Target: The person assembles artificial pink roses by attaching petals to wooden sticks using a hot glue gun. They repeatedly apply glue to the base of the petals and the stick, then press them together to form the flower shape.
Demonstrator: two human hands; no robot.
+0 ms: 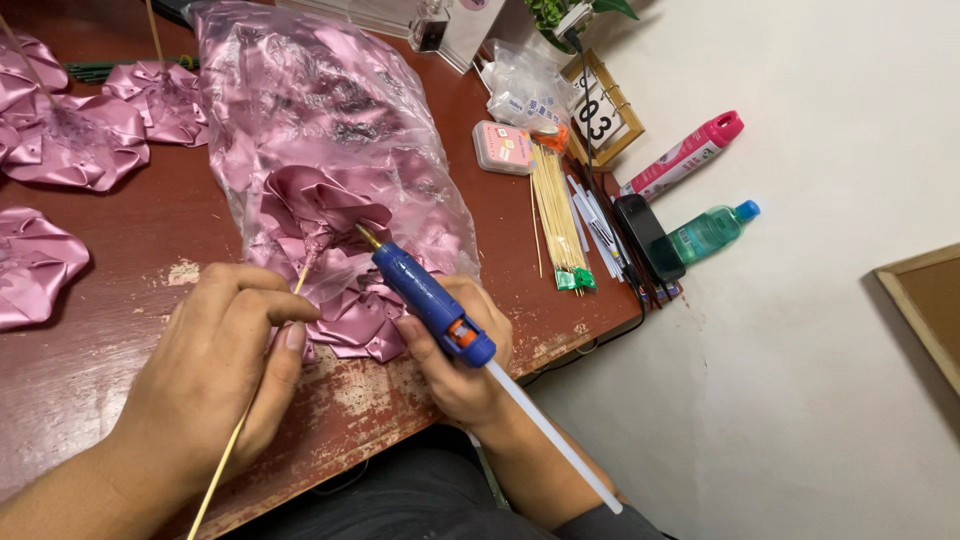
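While left fingers (262,312) pinch the skewer (232,440), right fingers (425,340) wrap the glue gun (430,297).

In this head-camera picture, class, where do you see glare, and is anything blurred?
Head view: glare streaks the clear plastic bag and the satin flowers; the blue glue gun and both hands are sharp; edges bend slightly from lens distortion.
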